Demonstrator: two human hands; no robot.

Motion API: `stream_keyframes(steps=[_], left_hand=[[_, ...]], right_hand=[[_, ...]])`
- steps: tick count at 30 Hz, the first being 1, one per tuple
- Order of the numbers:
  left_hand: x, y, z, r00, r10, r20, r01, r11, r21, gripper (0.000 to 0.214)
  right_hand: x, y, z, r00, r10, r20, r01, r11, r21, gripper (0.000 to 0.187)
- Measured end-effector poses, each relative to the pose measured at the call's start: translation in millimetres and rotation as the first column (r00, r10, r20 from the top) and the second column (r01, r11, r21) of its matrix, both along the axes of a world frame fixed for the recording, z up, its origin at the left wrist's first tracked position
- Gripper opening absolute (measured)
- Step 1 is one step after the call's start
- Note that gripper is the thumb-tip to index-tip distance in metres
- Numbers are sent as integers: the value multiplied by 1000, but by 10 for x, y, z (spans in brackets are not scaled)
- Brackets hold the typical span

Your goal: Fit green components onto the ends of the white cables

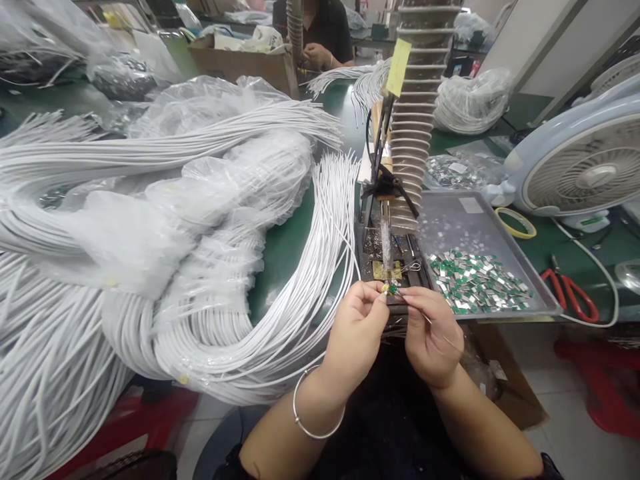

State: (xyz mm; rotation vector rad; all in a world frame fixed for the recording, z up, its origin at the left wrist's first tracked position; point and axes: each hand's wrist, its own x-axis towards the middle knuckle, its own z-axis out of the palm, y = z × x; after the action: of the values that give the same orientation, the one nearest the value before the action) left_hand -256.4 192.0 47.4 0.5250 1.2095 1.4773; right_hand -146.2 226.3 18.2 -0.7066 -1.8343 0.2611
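My left hand [357, 323] is closed in a pinch beneath the soldering iron [386, 243], which is fixed upright on a stand. A white cable [357, 257] runs from the bundle to those fingers, and a small yellowish-white end shows at their tips. Touching or very close to it is a small green circuit board [393, 289], between the two hands. My right hand [434, 333] pinches a thin, dark, wire-like piece [450, 343] that slants across the palm; whether it is tweezers or wire I cannot tell. Fine detail at the fingertips is too small to make out.
White cable bundles [200, 253], partly in plastic, cover the left side. At right are a grey tray [545, 300] of small green-and-silver boards, red-handled pliers [575, 297], a tape roll [515, 223] and a fan [595, 153]. A ribbed duct [413, 120] hangs above. Someone sits opposite [317, 53].
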Motion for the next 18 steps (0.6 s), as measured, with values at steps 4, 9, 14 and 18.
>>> stream_keyframes(steps=[4,9,14,18], left_hand=[[5,14,10,1000,12,1,-12,1000,-12,12],[10,27,9,1000,18,24,-18,1000,-9,12],[11,34,11,999,27,30,-27,1000,-11,13],[10,36,22,999,22,36,-22,1000,0,14]], right_hand=[[-21,20,22,1000,-21,18,20,1000,17,20],[-44,37,37,998,-52,34,50,997,65,19],[-48,46,31,997,-68,44,64,995,72,20],[-46,50,28,997,-65,51,61,996,64,21]])
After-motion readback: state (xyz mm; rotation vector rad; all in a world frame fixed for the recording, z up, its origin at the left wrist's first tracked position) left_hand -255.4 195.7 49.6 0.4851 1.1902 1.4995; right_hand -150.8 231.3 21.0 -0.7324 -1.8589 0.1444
